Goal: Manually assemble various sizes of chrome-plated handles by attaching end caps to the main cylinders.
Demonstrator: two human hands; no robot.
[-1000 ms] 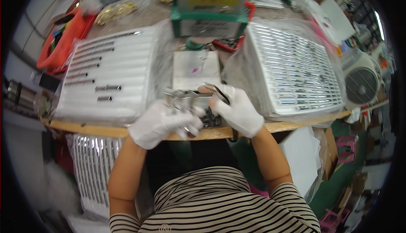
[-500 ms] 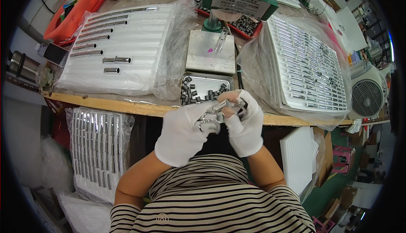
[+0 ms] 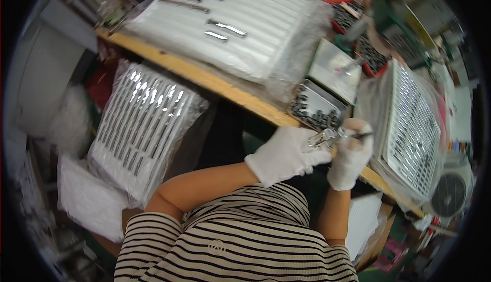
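My left hand [image 3: 284,155], in a white glove, is closed around several shiny metal tubes [image 3: 321,138] whose ends stick out toward the right. Beside it my right hand [image 3: 352,154], gloved with bare fingertips, is closed near the tube ends. A small dark piece shows at its fingers, too blurred to name. Just beyond both hands lies a metal tray [image 3: 321,96] with small dark cylinders [image 3: 325,120] in it. Behind the tray is a flat metal block [image 3: 335,72] at the base of a green press.
A plastic-wrapped white foam tray [image 3: 240,51] with some metal tubes covers the bench's left. Another filled tray [image 3: 417,133] stands at the right, near a fan [image 3: 451,192]. Below the wooden bench edge [image 3: 204,80], a wrapped tray of tubes [image 3: 146,121] leans. Red bins [image 3: 376,69] hold dark cylinders.
The view has turned left and tilted, so the bench appears slanted. Both hands now sit further right in the picture and slightly apart. The left still holds the metal tubes.
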